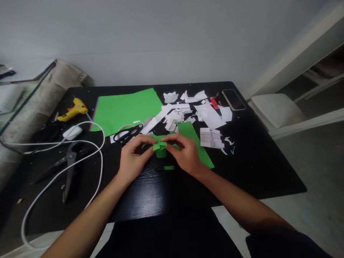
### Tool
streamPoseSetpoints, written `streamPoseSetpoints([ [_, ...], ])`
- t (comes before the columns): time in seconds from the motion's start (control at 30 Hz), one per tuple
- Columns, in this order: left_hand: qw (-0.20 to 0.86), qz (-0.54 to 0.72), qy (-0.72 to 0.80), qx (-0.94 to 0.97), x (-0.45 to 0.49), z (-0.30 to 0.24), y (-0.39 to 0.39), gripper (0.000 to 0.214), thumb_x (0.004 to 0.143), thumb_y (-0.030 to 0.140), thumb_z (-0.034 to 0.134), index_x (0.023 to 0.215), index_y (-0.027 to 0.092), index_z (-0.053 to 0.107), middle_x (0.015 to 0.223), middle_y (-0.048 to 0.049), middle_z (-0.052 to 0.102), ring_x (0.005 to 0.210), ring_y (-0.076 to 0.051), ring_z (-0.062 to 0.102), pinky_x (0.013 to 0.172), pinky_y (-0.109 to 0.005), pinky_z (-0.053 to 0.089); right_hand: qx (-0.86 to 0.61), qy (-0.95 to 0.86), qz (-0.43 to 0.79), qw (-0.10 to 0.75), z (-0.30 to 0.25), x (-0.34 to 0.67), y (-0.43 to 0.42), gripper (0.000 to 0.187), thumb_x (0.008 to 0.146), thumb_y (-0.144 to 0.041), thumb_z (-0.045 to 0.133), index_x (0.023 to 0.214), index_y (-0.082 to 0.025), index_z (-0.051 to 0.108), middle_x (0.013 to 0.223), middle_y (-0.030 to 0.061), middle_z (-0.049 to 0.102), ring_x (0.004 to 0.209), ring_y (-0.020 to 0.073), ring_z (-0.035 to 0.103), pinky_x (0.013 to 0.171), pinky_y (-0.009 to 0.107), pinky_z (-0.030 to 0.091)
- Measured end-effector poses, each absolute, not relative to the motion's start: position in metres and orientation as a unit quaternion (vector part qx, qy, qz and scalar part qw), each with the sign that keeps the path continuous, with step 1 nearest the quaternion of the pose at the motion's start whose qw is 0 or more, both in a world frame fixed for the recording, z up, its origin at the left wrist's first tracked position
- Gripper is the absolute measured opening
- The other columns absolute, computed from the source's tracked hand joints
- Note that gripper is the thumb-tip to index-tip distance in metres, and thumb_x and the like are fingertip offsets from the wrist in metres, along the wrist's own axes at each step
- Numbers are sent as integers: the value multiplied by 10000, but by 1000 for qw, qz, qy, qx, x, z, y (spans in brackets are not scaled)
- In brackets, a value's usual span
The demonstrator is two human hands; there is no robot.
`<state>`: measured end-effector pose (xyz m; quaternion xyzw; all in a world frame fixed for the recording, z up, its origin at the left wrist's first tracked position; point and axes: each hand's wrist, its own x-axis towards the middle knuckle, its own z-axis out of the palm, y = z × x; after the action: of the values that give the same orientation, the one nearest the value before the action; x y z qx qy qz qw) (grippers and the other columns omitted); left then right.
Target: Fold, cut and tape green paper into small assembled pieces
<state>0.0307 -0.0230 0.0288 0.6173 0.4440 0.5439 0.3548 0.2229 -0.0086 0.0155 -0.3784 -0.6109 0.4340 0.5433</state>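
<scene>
At the far left of the black desk (255,161), a yellow glue gun (73,110) lies on its side, its nozzle end pointing away from the green sheet. Nearer the person are a small white rounded object (72,132), too unclear to identify, and a pair of large shears (70,172) with the blades spread. A white cable (101,165) loops around and over them. Next comes a large green sheet (126,107) lying flat at the back, with black-handled scissors (131,132) by its front edge.

At the middle, near the front, the left hand (133,157) pinches the left side of a folded green paper (160,146) between thumb and fingers. The paper is held up over the desk, with a small green strip (168,167) lying just in front of it. The right hand (186,154) pinches the other side of the paper in the same way.

Partly behind the right hand lies a longer green piece (204,154). White paper scraps (174,118) spread behind and to the right, a red object (214,103) among them. A phone (233,99) lies at the back right corner; beyond the desk stands a white seat (278,109).
</scene>
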Motion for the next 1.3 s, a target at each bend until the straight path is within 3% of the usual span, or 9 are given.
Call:
streamPoseSetpoints([
  [0.27,310,543,475,619,31,21,-25,86,868,186,844,927,224,796,906,-7,807,853,-159,753,810,-279,597,-388,-618,398,555,14,220,-11,50,913,-295,842,946,-269,815,930,14,838,859,206,789,818,387,648],
  [0.4,308,562,486,594,34,21,-26,126,835,184,863,899,207,758,859,7,783,792,-145,738,746,-258,591,-406,-589,422,557,15,218,-13,164,875,-333,871,971,-255,764,935,13,819,851,201,791,793,370,656],
  [0.6,367,585,473,547,39,21,-25,286,807,199,873,1026,213,690,847,12,776,764,-148,757,733,-264,605,-408,-557,474,546,18,217,-14,347,853,-305,881,1147,-258,703,849,-10,801,803,196,787,750,355,636],
  [0.83,399,578,474,531,38,23,-24,217,878,227,811,1047,206,676,788,5,770,710,-137,731,697,-255,587,-408,-532,525,524,20,217,-13,248,869,-347,854,1057,-245,728,909,21,814,856,208,792,780,363,631],
  [0.97,375,587,475,538,40,26,-23,180,855,188,815,935,218,656,740,34,716,644,-114,671,613,-221,543,-413,-531,521,526,21,217,-14,252,872,-325,845,1045,-256,677,826,-16,770,773,182,753,713,328,609],
  [1.13,354,551,477,587,38,31,-22,69,885,169,774,895,211,720,743,17,722,649,-115,662,606,-221,546,-396,-572,490,526,17,218,-13,85,918,-313,787,909,-241,743,908,16,779,856,186,751,807,352,629],
  [1.3,371,519,482,601,36,29,-24,69,923,202,753,990,211,768,869,-18,793,764,-142,744,701,-256,610,-408,-568,485,525,18,218,-12,168,906,-291,797,1061,-252,745,911,9,787,846,187,764,771,346,629],
])
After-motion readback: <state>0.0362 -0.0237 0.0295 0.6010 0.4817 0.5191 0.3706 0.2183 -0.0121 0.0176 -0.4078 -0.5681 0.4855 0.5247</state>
